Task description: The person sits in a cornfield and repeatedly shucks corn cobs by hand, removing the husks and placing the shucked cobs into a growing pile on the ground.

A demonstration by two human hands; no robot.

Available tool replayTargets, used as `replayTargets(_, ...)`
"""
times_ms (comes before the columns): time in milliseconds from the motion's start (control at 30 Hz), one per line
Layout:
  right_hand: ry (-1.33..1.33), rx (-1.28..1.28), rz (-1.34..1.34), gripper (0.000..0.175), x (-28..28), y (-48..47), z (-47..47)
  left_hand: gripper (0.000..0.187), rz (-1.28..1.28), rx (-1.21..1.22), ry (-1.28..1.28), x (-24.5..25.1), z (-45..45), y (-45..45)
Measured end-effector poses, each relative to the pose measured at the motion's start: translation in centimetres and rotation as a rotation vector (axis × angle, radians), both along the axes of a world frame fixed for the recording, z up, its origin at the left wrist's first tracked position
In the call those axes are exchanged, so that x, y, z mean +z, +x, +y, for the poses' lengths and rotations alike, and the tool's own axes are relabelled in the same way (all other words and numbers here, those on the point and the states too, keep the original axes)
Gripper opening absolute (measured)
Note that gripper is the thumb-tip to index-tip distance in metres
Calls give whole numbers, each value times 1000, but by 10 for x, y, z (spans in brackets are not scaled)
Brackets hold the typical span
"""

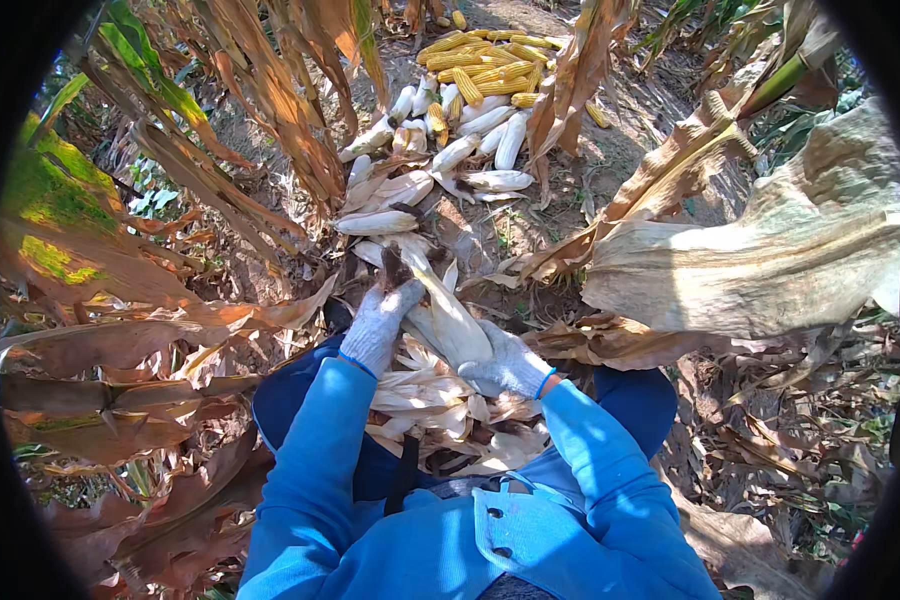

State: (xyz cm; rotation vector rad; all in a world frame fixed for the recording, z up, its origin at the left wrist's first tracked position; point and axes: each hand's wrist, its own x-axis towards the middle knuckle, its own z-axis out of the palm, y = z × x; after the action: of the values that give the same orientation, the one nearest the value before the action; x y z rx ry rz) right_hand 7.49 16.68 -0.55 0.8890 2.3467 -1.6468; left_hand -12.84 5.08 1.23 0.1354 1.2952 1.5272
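An ear of corn in pale dry husk (454,326) lies slantwise between my two gloved hands. My right hand (506,361), in a whitish knit glove, grips its lower right end. My left hand (385,319), gloved alike, is closed at the upper left, around husk with dark brown silk (394,268) sticking out above the fingers. Just beyond the hands lie several unhusked ears (377,222). Farther up is a heap of bare yellow corn cobs (495,64). Loose stripped husks (427,397) cover the ground between my knees.
Dry standing corn stalks and leaves (270,97) crowd the left side. A broad dried leaf (750,255) reaches in from the right, near my right hand. Another dry leaf (570,82) hangs beside the yellow heap. Bare soil (630,157) shows at the upper right.
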Motion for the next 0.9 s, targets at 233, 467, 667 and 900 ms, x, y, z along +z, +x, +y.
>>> replayTargets(233, -125, -175, 143, 78, 19, 27, -68, 50, -374, 288, 58, -46, -69, 101)
replayTargets(467, -41, -199, 234, 75, 51, 37, -74, 43, -321, 140, 124, -29, -93, 117)
replayTargets(667, -6, -297, 324, 33, 52, 34, -69, 44, -248, 61, 43, -18, -102, 150)
replayTargets(900, -305, -228, 520, 15, 64, 51, -74, 54, -412, 248, 66, -21, -97, 132)
